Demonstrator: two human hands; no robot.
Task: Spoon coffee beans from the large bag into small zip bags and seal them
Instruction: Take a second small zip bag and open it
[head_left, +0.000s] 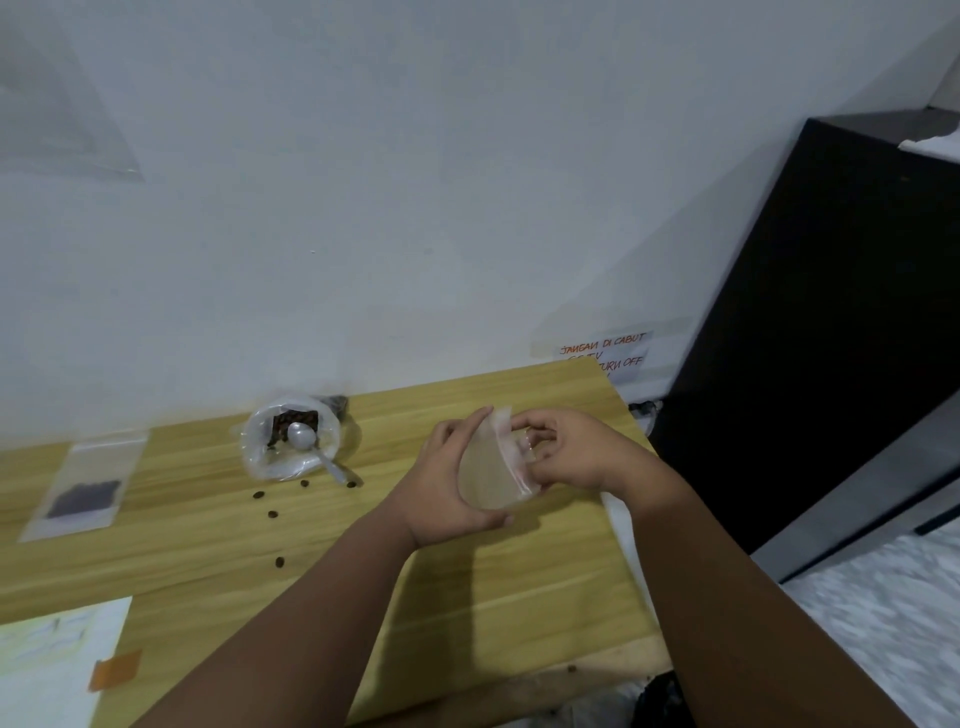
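I am seeing both hands working above the right part of the light wooden tabletop (519, 597). The left hand (441, 483) is cupping a small clear plastic zip bag (491, 470) from its side, thumb and fingers curling round it. The right hand (569, 457) is pinching the bag's mouth edge with bent fingertips. The bag is appearing empty and is hanging between the two hands, off the wood. Well to the left, the large clear plastic bag of dark coffee beans (291, 439) is sitting open near the wall, with a white plastic spoon (307, 439) lying in its mouth, handle pointing out towards me. A few loose brown beans (272, 514) are lying just in front of it. Farther left, a small flat zip bag holding a dark layer of beans (83, 486) is lying on the table.
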